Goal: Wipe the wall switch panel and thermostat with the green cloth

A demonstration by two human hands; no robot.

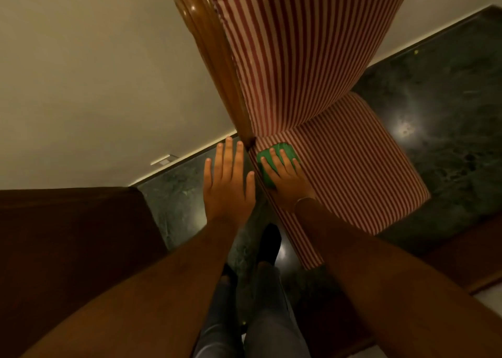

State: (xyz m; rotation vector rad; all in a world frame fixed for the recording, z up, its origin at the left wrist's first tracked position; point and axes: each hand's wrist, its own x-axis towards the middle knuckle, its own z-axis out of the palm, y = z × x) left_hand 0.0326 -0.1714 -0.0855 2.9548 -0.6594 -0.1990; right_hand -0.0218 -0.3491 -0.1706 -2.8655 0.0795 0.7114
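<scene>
Okay, my right hand (pixel 285 178) lies flat, fingers spread, pressing the green cloth (pixel 274 162) onto the seat of a red-and-white striped chair (pixel 339 167), near the back corner by the wooden frame (pixel 214 67). The cloth is folded and mostly under my palm. My left hand (pixel 231 183) is open, fingers straight, holding nothing, hovering just beside the chair's edge over the dark marble floor (pixel 440 99). There's a small white wall plate (pixel 163 160) low on the cream wall (pixel 95 72). My legs are below.

Glossy marble floor (pixel 448 91); striped cloth chair (pixel 312 58); polished wooden frame (pixel 214 58)
</scene>
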